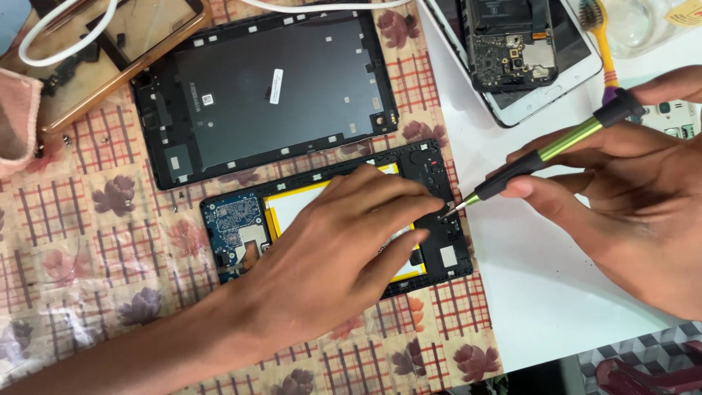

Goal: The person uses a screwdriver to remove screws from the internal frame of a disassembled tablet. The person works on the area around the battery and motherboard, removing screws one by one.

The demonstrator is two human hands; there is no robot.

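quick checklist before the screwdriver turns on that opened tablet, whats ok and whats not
1. Screwdriver tip at the black frame's right edge: ok, though the screw itself is too small to see.
2. Right hand grips the screwdriver: ok.
3. Left hand lies flat on the opened tablet, bracing it: ok.
4. Left fingertips are very close to the tip: not ok.
5. Removed back cover lies apart above the tablet: ok.
6. Tip seated in the screw head: cannot tell.
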